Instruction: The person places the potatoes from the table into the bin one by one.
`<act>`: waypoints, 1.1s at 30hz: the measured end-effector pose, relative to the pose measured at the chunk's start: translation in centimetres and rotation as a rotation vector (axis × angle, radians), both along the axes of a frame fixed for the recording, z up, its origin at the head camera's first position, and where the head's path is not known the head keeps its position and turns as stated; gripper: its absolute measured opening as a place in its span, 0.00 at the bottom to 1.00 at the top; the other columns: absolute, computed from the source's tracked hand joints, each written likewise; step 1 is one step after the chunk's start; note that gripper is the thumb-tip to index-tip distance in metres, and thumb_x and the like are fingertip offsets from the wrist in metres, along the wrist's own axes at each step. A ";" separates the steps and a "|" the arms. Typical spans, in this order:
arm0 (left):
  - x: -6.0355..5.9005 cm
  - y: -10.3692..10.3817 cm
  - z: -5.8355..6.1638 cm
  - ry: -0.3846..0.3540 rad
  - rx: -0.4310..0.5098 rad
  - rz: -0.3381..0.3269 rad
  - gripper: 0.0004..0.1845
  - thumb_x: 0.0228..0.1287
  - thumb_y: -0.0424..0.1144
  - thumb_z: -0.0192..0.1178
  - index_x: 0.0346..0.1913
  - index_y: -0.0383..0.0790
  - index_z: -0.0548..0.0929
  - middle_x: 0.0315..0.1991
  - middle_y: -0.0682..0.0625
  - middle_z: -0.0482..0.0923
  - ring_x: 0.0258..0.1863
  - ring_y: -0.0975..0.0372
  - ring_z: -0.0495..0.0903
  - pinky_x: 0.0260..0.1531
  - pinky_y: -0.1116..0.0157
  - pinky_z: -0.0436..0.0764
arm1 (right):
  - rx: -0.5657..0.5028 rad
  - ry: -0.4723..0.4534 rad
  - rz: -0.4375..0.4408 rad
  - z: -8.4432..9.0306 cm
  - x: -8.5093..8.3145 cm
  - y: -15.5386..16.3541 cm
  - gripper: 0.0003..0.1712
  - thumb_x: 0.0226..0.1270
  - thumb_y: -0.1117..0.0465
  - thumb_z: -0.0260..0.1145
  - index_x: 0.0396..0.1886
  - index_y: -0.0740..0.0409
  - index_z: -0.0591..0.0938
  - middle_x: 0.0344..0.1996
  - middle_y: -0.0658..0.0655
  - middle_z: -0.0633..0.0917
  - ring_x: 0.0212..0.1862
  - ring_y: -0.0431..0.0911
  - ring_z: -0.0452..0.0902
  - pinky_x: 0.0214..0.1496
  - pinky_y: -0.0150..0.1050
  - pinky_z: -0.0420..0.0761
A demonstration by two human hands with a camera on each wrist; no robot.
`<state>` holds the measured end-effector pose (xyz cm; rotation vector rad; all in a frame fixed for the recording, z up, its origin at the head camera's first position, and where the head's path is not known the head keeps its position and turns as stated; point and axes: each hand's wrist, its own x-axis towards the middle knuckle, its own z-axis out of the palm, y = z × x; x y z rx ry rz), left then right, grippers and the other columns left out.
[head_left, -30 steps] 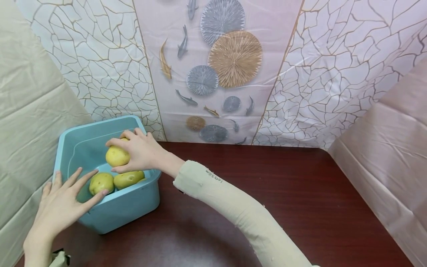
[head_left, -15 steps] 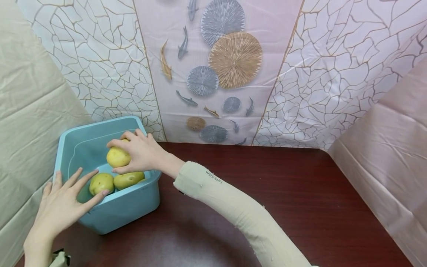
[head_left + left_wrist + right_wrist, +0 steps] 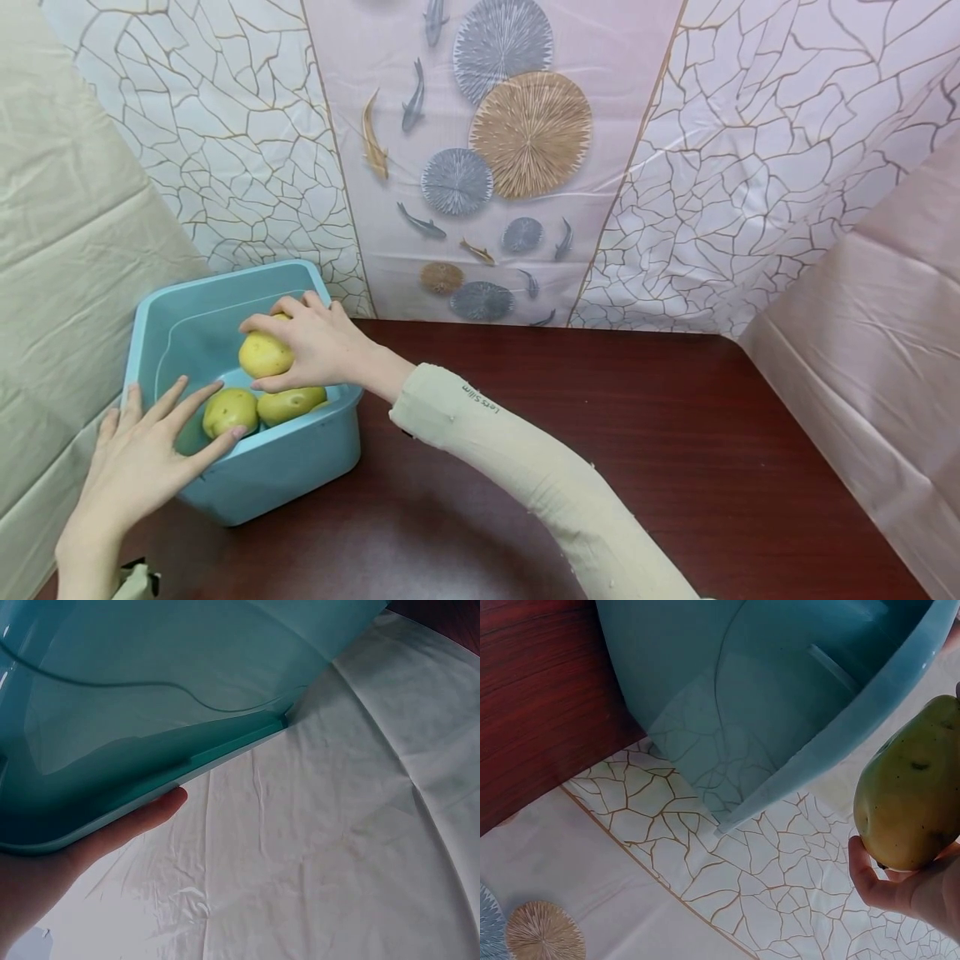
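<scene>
A light blue plastic basin (image 3: 285, 467) stands at the table's back left corner. My right hand (image 3: 311, 346) reaches over it, fingers and thumb curled round a yellow-green potato (image 3: 262, 356) held above the basin; the right wrist view shows that potato (image 3: 911, 795) in my fingers beside the basin (image 3: 780, 712). Two more potatoes lie inside, one on the left (image 3: 228, 412) and one on the right (image 3: 288, 403). My left hand (image 3: 142, 454) lies flat with spread fingers on the basin's near left rim; the left wrist view shows a finger (image 3: 127, 825) under the rim (image 3: 187, 757).
The dark red wooden table (image 3: 637, 433) stretches right of the basin. Patterned plastic sheeting (image 3: 495, 167) forms a wall behind, with beige sheeting (image 3: 60, 208) on the left and pink sheeting (image 3: 885, 350) on the right.
</scene>
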<state>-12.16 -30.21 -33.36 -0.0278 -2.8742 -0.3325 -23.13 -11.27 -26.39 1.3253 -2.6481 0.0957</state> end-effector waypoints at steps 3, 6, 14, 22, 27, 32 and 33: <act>0.0 0.0 0.0 -0.003 0.003 0.002 0.39 0.54 0.65 0.50 0.63 0.44 0.64 0.63 0.28 0.55 0.59 0.24 0.34 0.52 0.33 0.40 | 0.000 -0.003 0.000 0.0 0.1 -0.1 0.36 0.48 0.30 0.56 0.60 0.28 0.62 0.56 0.43 0.69 0.48 0.40 0.62 0.41 0.35 0.66; 0.0 0.0 0.0 -0.006 0.005 0.003 0.39 0.54 0.65 0.50 0.63 0.44 0.64 0.63 0.28 0.55 0.59 0.25 0.33 0.52 0.33 0.40 | -0.008 -0.009 -0.004 0.1 0.1 0.0 0.36 0.48 0.29 0.55 0.60 0.27 0.62 0.57 0.42 0.68 0.49 0.40 0.62 0.42 0.36 0.66; 0.0 0.0 0.0 -0.003 -0.001 -0.002 0.39 0.54 0.65 0.50 0.64 0.45 0.62 0.63 0.28 0.55 0.60 0.25 0.34 0.52 0.32 0.40 | -0.034 -0.009 -0.028 0.4 0.2 0.4 0.38 0.48 0.28 0.54 0.61 0.27 0.60 0.58 0.42 0.67 0.51 0.41 0.61 0.40 0.35 0.65; 0.0 0.1 0.2 -0.027 0.005 0.002 0.38 0.54 0.65 0.49 0.65 0.47 0.61 0.64 0.28 0.53 0.59 0.25 0.32 0.52 0.32 0.39 | -0.052 -0.040 -0.022 -0.2 0.1 1.3 0.36 0.51 0.30 0.54 0.61 0.29 0.61 0.58 0.43 0.67 0.51 0.41 0.62 0.41 0.35 0.66; 0.0 0.1 0.2 -0.020 0.005 0.004 0.38 0.54 0.65 0.49 0.65 0.48 0.61 0.64 0.27 0.53 0.59 0.24 0.32 0.52 0.32 0.39 | -0.072 -0.034 -0.022 -0.7 -0.1 1.9 0.34 0.52 0.32 0.54 0.60 0.30 0.63 0.57 0.43 0.68 0.49 0.42 0.62 0.38 0.34 0.64; 0.0 0.1 0.1 -0.013 0.008 0.000 0.38 0.54 0.65 0.50 0.65 0.48 0.61 0.63 0.27 0.54 0.59 0.24 0.32 0.52 0.32 0.38 | -0.103 -0.021 -0.007 -1.4 -0.1 2.3 0.32 0.53 0.32 0.54 0.59 0.32 0.65 0.56 0.44 0.69 0.50 0.42 0.63 0.39 0.35 0.65; 0.0 0.1 0.1 -0.012 0.009 0.000 0.38 0.54 0.65 0.50 0.65 0.48 0.62 0.63 0.27 0.54 0.59 0.24 0.32 0.53 0.32 0.38 | -0.111 -0.019 -0.003 -1.5 -0.2 2.4 0.32 0.53 0.32 0.54 0.59 0.32 0.65 0.56 0.44 0.70 0.50 0.42 0.63 0.40 0.35 0.65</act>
